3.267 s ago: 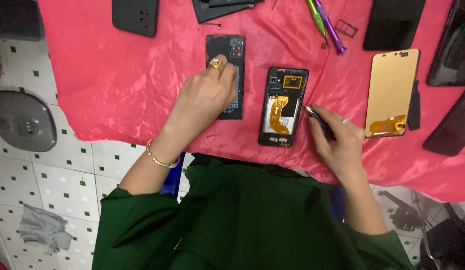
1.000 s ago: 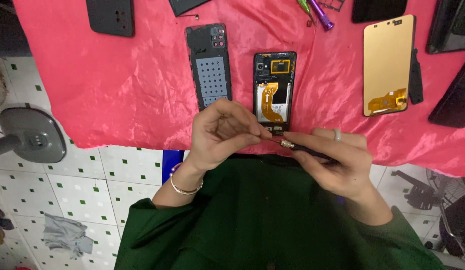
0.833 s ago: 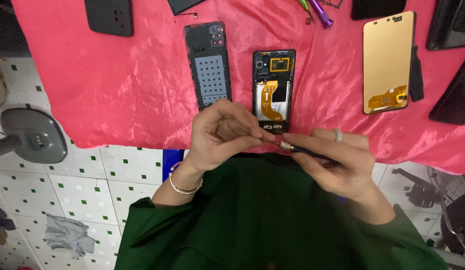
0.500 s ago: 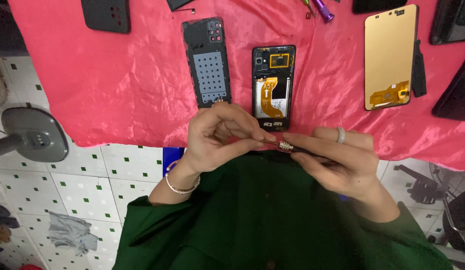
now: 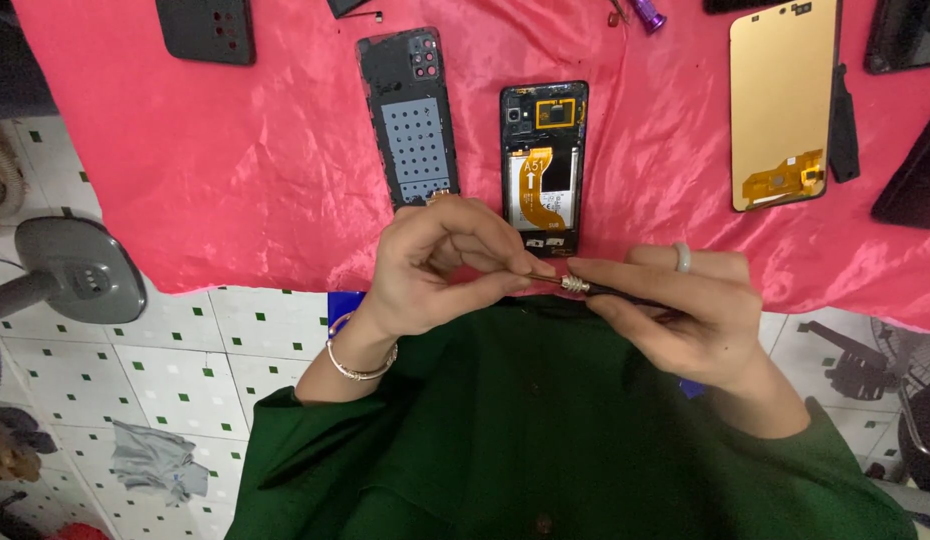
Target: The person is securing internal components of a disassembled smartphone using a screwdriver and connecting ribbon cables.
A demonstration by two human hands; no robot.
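Both hands have come off the pink cloth (image 5: pixel 235 180) since the first earlier picture, where the left pressed on the phone back cover and the right worked at the opened phone; over the last second they have hardly shifted, only drawn a little closer to the body. Now they meet in front of the green shirt (image 5: pixel 545 430), just below the cloth's near edge.

The left hand (image 5: pixel 440 265) is curled, thumb and forefinger pinched on the metal tip of the small screwdriver (image 5: pixel 575 285). Whether a screw sits between those fingertips I cannot tell; it is too small. The right hand (image 5: pixel 685 320) is closed around the screwdriver's dark handle, which runs toward 3 o'clock under its fingers. A pale ring sits on one right finger and a bangle on the left wrist.

At 12 o'clock from the hands lies the opened phone (image 5: pixel 544 165), its orange flex cable and battery showing, its lower end just beside the left knuckles. At 11 o'clock, close by it, lies the perforated back cover (image 5: pixel 410 120). Well away at 2 o'clock rests a gold screen panel (image 5: pixel 785 100) with a thin black tool (image 5: pixel 843 125) along its right edge. A dark cover (image 5: pixel 207 28) lies at 10 o'clock. Off the cloth, at 9 o'clock, a grey fan base (image 5: pixel 80 270) stands on the tiled floor (image 5: pixel 245 350).
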